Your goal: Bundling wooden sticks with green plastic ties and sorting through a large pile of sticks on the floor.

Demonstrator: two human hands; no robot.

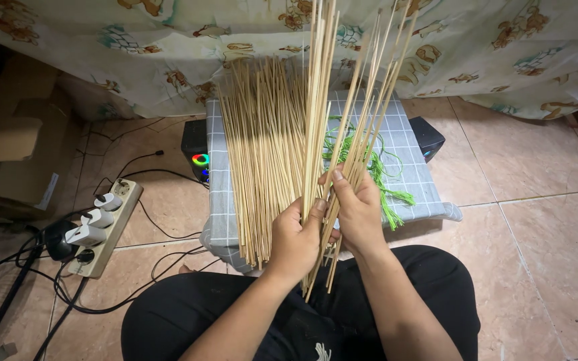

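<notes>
Two hands are working over a low stool draped in a grey checked cloth (409, 144). The left hand (296, 241) is clenching a bundle of thin bamboo sticks (316, 100) that is standing nearly upright, just in front of the stool. The right hand (358, 210) is gripping a second, fanned cluster of sticks (377, 87), touching the first. One large loose pile of sticks (262, 147) is lying on the cloth, left of the hands. Green strings (379, 170) are sprawling behind the right hand, partly hidden by it. Left of the stool, one power strip (105, 227) is carrying three white plugs. Two dark speakers (428, 137) are peeking out from beneath the cloth.
</notes>
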